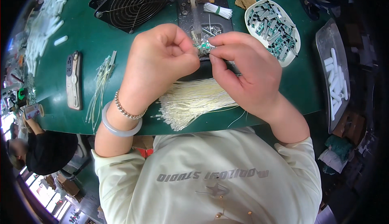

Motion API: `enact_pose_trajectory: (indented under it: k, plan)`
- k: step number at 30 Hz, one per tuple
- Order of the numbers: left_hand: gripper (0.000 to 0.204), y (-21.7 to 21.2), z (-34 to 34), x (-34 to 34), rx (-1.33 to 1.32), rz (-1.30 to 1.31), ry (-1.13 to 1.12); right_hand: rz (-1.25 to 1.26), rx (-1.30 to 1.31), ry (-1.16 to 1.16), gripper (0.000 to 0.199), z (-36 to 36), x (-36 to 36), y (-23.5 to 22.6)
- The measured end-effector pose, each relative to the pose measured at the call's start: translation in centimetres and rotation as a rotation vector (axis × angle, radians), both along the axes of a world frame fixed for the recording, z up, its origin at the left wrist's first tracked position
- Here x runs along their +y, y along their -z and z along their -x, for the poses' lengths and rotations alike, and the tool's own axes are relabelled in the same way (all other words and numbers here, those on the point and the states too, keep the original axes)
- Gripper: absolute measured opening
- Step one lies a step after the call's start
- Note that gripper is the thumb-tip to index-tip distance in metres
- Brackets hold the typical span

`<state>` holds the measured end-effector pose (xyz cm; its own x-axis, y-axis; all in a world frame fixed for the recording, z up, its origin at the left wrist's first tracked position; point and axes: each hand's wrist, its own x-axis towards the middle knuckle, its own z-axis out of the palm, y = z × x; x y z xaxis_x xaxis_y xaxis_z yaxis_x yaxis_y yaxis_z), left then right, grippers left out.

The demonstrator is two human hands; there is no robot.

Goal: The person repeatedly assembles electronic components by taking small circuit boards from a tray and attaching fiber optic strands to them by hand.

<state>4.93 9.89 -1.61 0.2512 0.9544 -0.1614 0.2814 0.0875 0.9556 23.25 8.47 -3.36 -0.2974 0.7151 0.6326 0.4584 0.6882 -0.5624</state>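
My left hand (162, 56) is closed in a pinch beside the tip of a soldering iron (196, 17) clamped upright on a dark stand. Whatever lies between its fingertips is too small or hidden to make out. From the other side, my right hand (249, 70) pinches a small green circuit board (205, 45) under the iron's tip. Bits of metal and solder lie around that spot. Below both hands, a thick bundle of thin pale-yellow wires (190, 104) is spread on the green table (142, 121), partly covered by the right hand.
A white dish (298, 46) of small circuit boards stands at right, beyond it a tray (330, 102) with white tubes. A black fan (133, 3), a phone (74, 80), loose wires (101, 82) and piled white tubes (44, 25) occupy the left. Another person (50, 151) sits far left.
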Motion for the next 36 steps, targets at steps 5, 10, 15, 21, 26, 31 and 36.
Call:
enact_pose_trajectory:
  k: [5, 10, 15, 21, 26, 31, 36]
  plan:
    - [0.008, 0.2, -0.1, 0.2, -0.062, -0.028, -0.06, -0.04, -0.015, 0.026, 0.018, 0.2, 0.1, -0.2]
    - [0.007, -0.4, 0.1, 0.4, -0.104, 0.044, -0.067, -0.037, -0.033, 0.037, 0.018, 0.4, 0.2, -0.6]
    - [0.007, -1.0, -0.2, 0.3, -0.111, 0.11, -0.077, -0.048, -0.044, 0.063, 0.017, 0.3, -0.1, -1.2]
    - [0.007, -0.9, -0.1, 0.3, -0.132, 0.092, -0.079, -0.022, -0.077, 0.075, 0.016, 0.3, -0.2, -1.4]
    - [0.008, -0.9, -0.1, 0.2, -0.12, 0.08, -0.073, -0.036, -0.076, 0.084, 0.017, 0.4, -0.1, -1.3]
    - [0.009, -1.3, 0.1, 0.2, -0.084, 0.079, -0.013, -0.052, -0.084, 0.081, 0.018, 0.3, 0.0, -1.2]
    - [0.009, -0.7, 0.0, 0.2, -0.142, 0.045, -0.051, -0.027, -0.081, 0.064, 0.018, 0.2, 0.0, -1.3]
